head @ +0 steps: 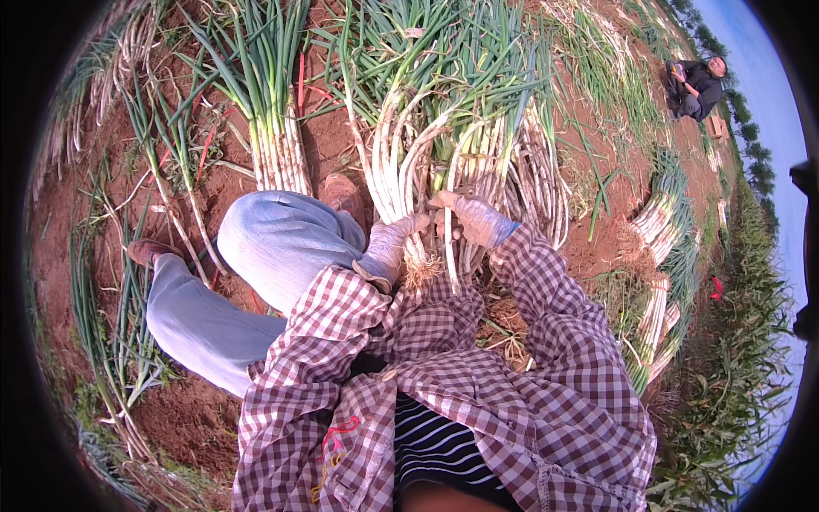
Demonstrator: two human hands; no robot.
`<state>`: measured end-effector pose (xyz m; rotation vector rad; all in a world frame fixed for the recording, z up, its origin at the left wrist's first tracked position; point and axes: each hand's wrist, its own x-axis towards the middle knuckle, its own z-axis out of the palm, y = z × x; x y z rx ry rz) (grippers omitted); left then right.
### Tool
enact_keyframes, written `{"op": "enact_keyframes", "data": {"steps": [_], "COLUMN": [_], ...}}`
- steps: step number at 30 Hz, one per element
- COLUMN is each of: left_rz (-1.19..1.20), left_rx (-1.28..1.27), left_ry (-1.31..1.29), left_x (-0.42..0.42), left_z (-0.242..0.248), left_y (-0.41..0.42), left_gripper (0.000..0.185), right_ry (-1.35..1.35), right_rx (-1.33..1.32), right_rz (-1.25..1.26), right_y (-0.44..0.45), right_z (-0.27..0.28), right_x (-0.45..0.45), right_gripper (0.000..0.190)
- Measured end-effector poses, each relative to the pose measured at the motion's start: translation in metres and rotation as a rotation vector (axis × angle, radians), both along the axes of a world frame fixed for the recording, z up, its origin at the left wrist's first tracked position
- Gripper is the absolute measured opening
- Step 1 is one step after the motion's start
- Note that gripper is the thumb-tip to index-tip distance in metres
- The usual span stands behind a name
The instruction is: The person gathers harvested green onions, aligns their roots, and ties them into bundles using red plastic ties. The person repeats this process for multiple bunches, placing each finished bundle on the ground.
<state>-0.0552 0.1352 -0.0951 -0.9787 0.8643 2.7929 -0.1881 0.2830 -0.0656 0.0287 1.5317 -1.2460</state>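
Observation:
My gloved left hand (388, 248) closes around the lower white stalks of a bunch of green onions (391, 173), just above their roots. The bunch leans away from me, its green leaves fanned out at the top. Beside it, my gloved right hand (472, 216) pinches a single green onion stalk (450, 246) near its white lower end. More green onions with dirty, brownish stalks (537, 173) lie behind and to the right of my right hand. A separate bunch of cleaner green onions (278, 141) stands beyond my bent knee, at the left.
Loose green onions (185, 217) lie on reddish soil at the left. Tied bundles (656, 224) lie at the right, by a strip of leafy plants (723, 384). Red ties (206, 153) are scattered on the ground. Another person (697, 86) crouches far off at the upper right.

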Motion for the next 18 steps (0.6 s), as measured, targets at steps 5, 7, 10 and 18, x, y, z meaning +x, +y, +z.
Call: {"op": "enact_keyframes", "data": {"steps": [5, 7, 10, 18], "left_rz": [0.058, 0.049, 0.001, -0.068], "left_rx": [-0.05, 0.034, -0.03, 0.047], "left_ry": [-0.082, -0.022, 0.003, -0.094], "left_x": [-0.003, -0.003, -0.007, -0.005], "left_z": [-0.017, -0.025, -0.031, -0.007], "left_y": [0.001, 0.003, 0.002, 0.0], "left_gripper": [0.013, 0.012, 0.015, 0.017], "right_ry": [0.58, 0.443, 0.348, 0.206], "right_rx": [0.502, 0.694, 0.815, 0.797], "right_rz": [-0.314, -0.774, -1.249, -0.813], "right_y": [0.108, 0.192, 0.313, 0.335], "right_z": [-0.025, -0.006, 0.025, -0.058], "right_x": [-0.011, -0.026, -0.024, 0.106], "right_gripper": [0.044, 0.038, 0.038, 0.047]}}
